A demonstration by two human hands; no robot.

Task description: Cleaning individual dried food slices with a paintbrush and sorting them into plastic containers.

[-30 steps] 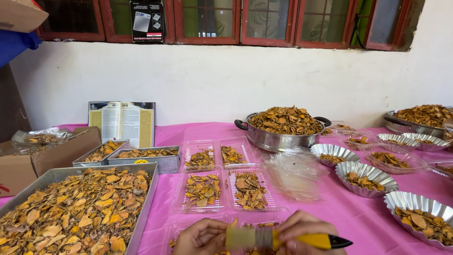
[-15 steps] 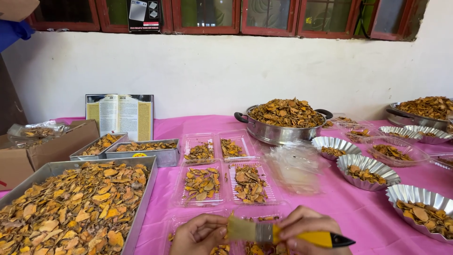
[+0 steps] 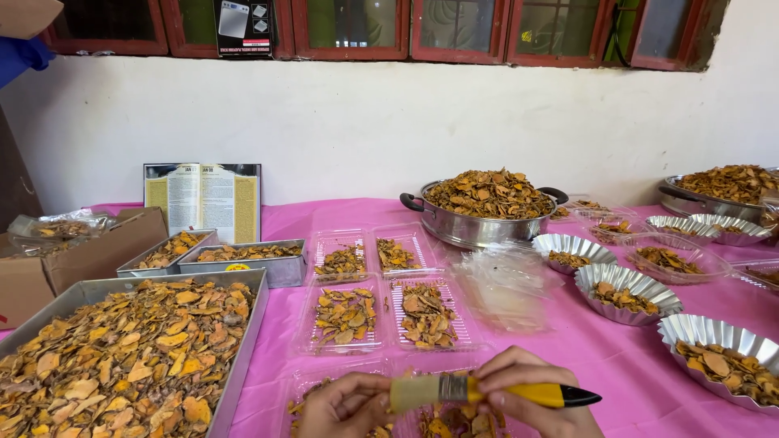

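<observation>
White plaster wall [image 3: 422,122] fills the upper half of the frame, with a row of red-framed windows [image 3: 454,28] along the top edge. Below it a pink tablecloth [image 3: 568,349] covers the whole table.

At the lower left sits the biggest item, a large metal tray [image 3: 243,341] heaped with dried orange-brown slices. Just above it are two smaller metal tins [image 3: 268,272] of the same slices, and a brown cardboard box [image 3: 89,251] lies at the left edge. An open booklet [image 3: 203,199] stands against the wall behind them.

Right of centre, a steel pot [image 3: 479,231] with black handles is piled high with slices; a second wide steel pan [image 3: 690,199] shows at the right edge. Fluted foil dishes [image 3: 698,328] run down the right side, each holding a few slices. In the middle, clear plastic trays [image 3: 345,320] lie in pairs, with a crumpled clear plastic bag [image 3: 507,284] beside them.

At the bottom centre, the right hand [image 3: 527,397] is closed around a paintbrush [image 3: 479,391], gripping its yellow handle, the black tip pointing to the right. The left hand [image 3: 341,405] curls its fingers at the pale bristles, touching them. Both hands hover over another clear tray [image 3: 304,381] of slices at the bottom edge, which is partly hidden.
</observation>
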